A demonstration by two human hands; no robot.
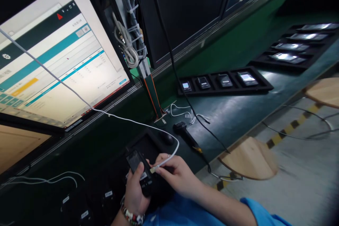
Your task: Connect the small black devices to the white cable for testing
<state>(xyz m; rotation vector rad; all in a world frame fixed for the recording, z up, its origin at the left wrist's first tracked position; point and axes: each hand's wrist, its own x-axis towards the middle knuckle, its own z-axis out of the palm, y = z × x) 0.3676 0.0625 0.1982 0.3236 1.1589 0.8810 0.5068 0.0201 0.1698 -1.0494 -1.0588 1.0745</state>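
In the head view, my left hand (135,189) is wrapped round a black handheld device (134,160) with a small dark screen and buttons, thumb across its face. My right hand (176,173) pinches the plug end of a white cable (169,159). The plug tip lies close to the device's side; I cannot tell whether it touches. From the plug the cable loops up and runs left across the monitor. Beneath the device sits a black tray (150,144). A barcode scanner (188,136) and a dark mouse (166,137) lie just beyond my hands.
A lit monitor (53,67) stands at left. Farther right, a black tray (209,91) holds several small devices, with another filled tray (288,67) behind it. Dark devices with white labels (84,214) lie at lower left. Wooden stools (249,159) stand along the bench edge.
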